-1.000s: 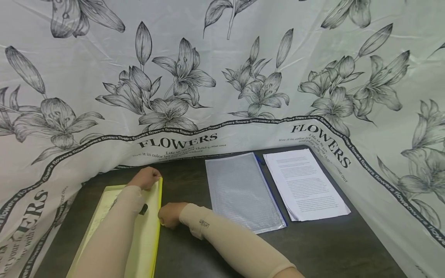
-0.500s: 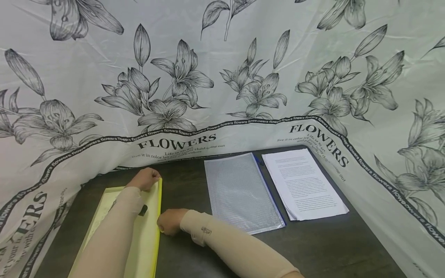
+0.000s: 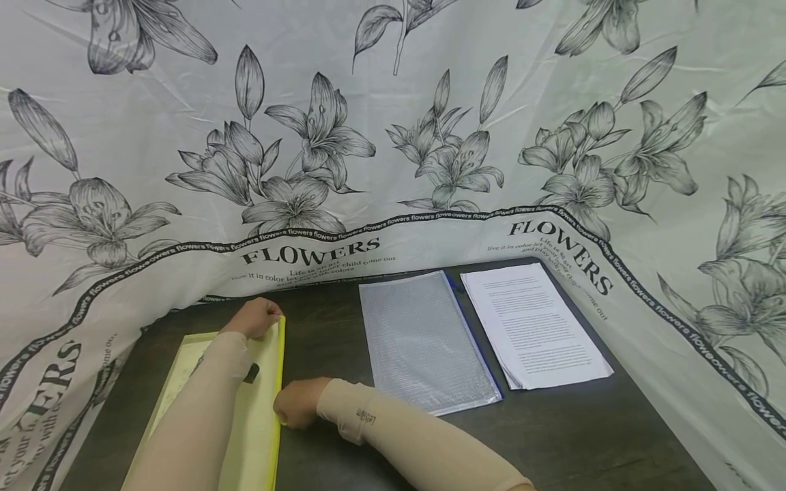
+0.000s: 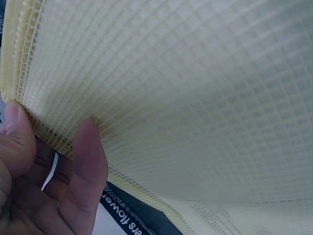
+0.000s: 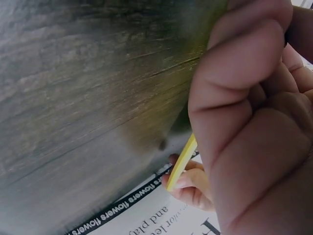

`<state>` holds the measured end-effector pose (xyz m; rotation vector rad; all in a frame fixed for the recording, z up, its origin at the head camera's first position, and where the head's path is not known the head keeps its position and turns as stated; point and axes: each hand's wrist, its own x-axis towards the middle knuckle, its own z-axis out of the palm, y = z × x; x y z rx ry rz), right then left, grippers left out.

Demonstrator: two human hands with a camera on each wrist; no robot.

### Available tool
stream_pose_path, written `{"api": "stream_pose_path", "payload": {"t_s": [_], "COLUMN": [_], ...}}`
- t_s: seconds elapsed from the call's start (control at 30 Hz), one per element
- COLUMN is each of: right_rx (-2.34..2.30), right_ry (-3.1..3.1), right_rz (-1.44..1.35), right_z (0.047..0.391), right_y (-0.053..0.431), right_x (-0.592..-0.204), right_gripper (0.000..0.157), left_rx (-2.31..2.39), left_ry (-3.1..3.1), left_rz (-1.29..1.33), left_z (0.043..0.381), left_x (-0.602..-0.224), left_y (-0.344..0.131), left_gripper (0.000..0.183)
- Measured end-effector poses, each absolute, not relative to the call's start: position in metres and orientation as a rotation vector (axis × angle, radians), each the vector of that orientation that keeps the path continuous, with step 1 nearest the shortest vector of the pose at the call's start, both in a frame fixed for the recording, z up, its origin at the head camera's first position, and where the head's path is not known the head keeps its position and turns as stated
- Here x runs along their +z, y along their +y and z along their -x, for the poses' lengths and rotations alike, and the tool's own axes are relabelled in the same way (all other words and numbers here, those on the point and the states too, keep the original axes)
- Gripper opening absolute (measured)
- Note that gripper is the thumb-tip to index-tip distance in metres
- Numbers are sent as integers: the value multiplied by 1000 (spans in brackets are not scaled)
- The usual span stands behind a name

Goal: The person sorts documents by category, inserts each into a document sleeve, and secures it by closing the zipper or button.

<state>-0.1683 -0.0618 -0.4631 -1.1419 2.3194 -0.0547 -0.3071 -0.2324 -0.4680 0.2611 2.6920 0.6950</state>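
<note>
A pale yellow mesh document pouch (image 3: pixel 252 423) with a bright yellow edge strip (image 3: pixel 279 368) lies at the left of the dark table, partly hidden under the left forearm. At the strip's far end, my left hand (image 3: pixel 254 317) pinches the pouch's corner. The left wrist view shows the thumb (image 4: pixel 17 139) against that corner and a finger against the mesh (image 4: pixel 171 98). Farther down the same strip, my right hand (image 3: pixel 299 402) grips the edge with curled fingers (image 5: pixel 234 73); these hide what exactly they pinch. A small black patch (image 3: pixel 252 373) shows on the pouch beside the left wrist.
A clear mesh pouch (image 3: pixel 426 341) with a blue zip edge lies right of the hands. Beside it is a stack of printed sheets (image 3: pixel 534 327). A flower-printed white curtain (image 3: pixel 393 136) borders the dark table (image 3: pixel 552 436) at the back and sides.
My right hand has slid a short way along the yellow strip toward the near side. My left hand has stayed at the far corner. The head view has shifted slightly.
</note>
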Motion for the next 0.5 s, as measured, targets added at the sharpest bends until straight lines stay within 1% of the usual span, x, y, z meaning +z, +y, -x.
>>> {"api": "stream_pose_path", "payload": {"t_s": [0.37, 0.5], "right_rx": [-30, -8], "right_ry": [2328, 2297], "right_rz": [1221, 1251], "right_z": [160, 157], "right_y": [-61, -63], "right_x": [-467, -467], "right_gripper": [33, 33], "left_rx": [707, 716], "left_ry": [2695, 2705], "left_rz": [-252, -256], "left_z": [307, 305], "left_x": [-475, -475], "left_y": [-236, -236], "left_gripper": [21, 20]}}
